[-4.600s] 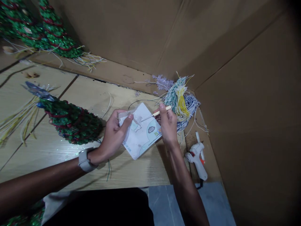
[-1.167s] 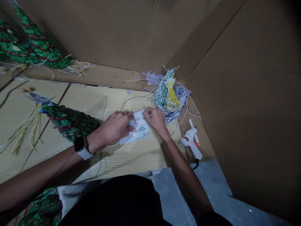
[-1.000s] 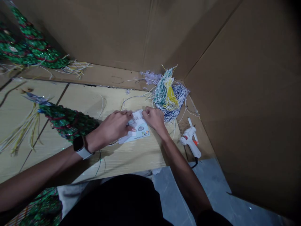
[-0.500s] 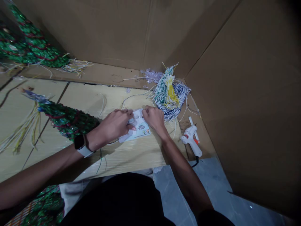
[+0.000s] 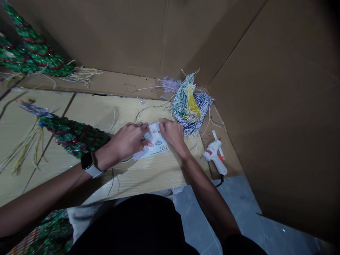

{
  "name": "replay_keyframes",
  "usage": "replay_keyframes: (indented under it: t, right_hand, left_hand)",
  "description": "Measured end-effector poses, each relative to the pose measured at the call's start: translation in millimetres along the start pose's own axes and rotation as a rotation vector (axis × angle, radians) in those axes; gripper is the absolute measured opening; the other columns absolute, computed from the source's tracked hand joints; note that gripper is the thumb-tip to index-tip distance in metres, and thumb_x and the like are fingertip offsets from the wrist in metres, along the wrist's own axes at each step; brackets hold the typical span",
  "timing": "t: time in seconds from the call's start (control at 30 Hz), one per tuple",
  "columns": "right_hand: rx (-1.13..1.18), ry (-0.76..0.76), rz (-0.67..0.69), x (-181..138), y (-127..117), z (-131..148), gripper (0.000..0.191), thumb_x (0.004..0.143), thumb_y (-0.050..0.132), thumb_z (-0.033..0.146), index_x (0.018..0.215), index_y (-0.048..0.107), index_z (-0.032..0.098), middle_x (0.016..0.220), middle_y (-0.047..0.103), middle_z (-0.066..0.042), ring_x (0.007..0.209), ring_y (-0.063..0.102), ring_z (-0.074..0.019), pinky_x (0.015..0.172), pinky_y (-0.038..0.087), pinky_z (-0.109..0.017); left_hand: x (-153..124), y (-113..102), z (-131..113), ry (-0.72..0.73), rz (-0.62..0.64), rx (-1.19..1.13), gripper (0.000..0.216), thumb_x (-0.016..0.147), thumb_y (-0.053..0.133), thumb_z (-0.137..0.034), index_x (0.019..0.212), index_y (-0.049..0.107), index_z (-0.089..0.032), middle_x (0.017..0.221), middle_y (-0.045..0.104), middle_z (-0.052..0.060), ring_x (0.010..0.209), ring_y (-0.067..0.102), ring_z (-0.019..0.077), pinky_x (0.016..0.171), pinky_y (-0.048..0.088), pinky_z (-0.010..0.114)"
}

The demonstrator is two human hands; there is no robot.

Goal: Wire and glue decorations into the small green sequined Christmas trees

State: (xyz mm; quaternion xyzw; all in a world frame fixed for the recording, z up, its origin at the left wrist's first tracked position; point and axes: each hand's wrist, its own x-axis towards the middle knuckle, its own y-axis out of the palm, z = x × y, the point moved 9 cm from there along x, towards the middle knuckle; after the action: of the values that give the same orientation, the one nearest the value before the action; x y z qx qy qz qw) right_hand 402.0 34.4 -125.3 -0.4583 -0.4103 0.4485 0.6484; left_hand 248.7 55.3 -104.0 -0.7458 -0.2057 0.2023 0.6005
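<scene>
My left hand, with a white watch on its wrist, presses on a white printed DIY paper packet lying on the wooden board. My right hand curls over the packet's far edge, and a thin metal tool tip shows between my hands. The tool's wooden handle is hidden. A bundle of white, green, yellow and blue wires lies just beyond my right hand. A green sequin cone lies left of my left hand.
A white glue gun with an orange trigger lies to the right on cardboard. Further green sequin cones stand at the far left. Cardboard walls rise behind and right. Grey floor tiles lie below the board's edge.
Compared with the earliest frame, the packet has gone from raised in my hands to lying on the board. The tool's wooden handle is now hidden under my right hand, and my hands sit closer together.
</scene>
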Motion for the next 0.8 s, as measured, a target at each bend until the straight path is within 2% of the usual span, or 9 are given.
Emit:
replay_keyframes:
  t: [0.13, 0.3, 0.43, 0.5, 0.67, 0.8]
  right_hand:
    - [0.055, 0.010, -0.027, 3, -3, -3, 0.028, 0.113, 0.048, 0.040, 0.110, 0.072, 0.025, 0.098, 0.085, -0.007, 0.085, 0.077, -0.0257, 0.071, 0.039, -0.031]
    - [0.200, 0.000, -0.088, 3, -15, -4, 0.027, 0.113, 0.048, 0.043, 0.126, 0.062, 0.025, 0.094, 0.083, -0.003, 0.083, 0.077, -0.0245, 0.071, 0.040, -0.030]
    - [0.342, -0.068, -0.090, 2, -20, -5, 0.016, 0.105, 0.063, 0.038, 0.114, 0.066, 0.025, 0.092, 0.081, -0.001, 0.081, 0.075, -0.0215, 0.073, 0.042, -0.029]
    - [0.397, -0.090, -0.058, 3, -19, -7, 0.014, 0.101, 0.070, 0.037, 0.107, 0.068, 0.025, 0.093, 0.080, -0.001, 0.080, 0.074, -0.0196, 0.074, 0.043, -0.028]
    - [0.519, -0.121, 0.022, 5, -16, -9, 0.021, 0.102, 0.075, 0.043, 0.094, 0.069, 0.023, 0.093, 0.079, -0.001, 0.088, 0.075, -0.0181, 0.080, 0.049, -0.026]
    - [0.531, -0.113, 0.048, 4, -17, -8, 0.014, 0.101, 0.076, 0.035, 0.094, 0.072, 0.023, 0.094, 0.080, -0.001, 0.090, 0.075, -0.0175, 0.082, 0.050, -0.025]
  left_hand:
    - [-3, 0, 5, -0.012, -0.010, -0.053, 0.044, 0.102, 0.071, -0.044, 0.137, 0.072, -0.018, 0.149, 0.074, 0.014, 0.124, 0.077, 0.0370, 0.100, 0.058, 0.046]
    - [-4, 3, 8, -0.004, -0.019, -0.090, 0.045, 0.101, 0.071, -0.046, 0.137, 0.074, -0.020, 0.156, 0.070, 0.013, 0.135, 0.072, 0.0365, 0.108, 0.057, 0.046]
    - [-6, 0, 5, 0.000, -0.030, -0.065, 0.052, 0.101, 0.073, -0.048, 0.142, 0.072, -0.016, 0.159, 0.067, 0.016, 0.145, 0.066, 0.0372, 0.117, 0.053, 0.046]
    - [-7, -4, 3, 0.010, -0.030, -0.069, 0.054, 0.101, 0.074, -0.048, 0.145, 0.069, -0.016, 0.157, 0.069, 0.017, 0.142, 0.068, 0.0363, 0.115, 0.053, 0.044]
    - [-3, -16, -2, 0.015, -0.011, -0.117, 0.057, 0.102, 0.073, -0.049, 0.154, 0.063, -0.028, 0.132, 0.081, 0.008, 0.113, 0.079, 0.0320, 0.090, 0.058, 0.041]
    - [10, -16, 0, 0.025, -0.059, -0.032, 0.066, 0.098, 0.077, -0.060, 0.154, 0.066, -0.028, 0.129, 0.077, 0.013, 0.120, 0.071, 0.0362, 0.103, 0.055, 0.046]
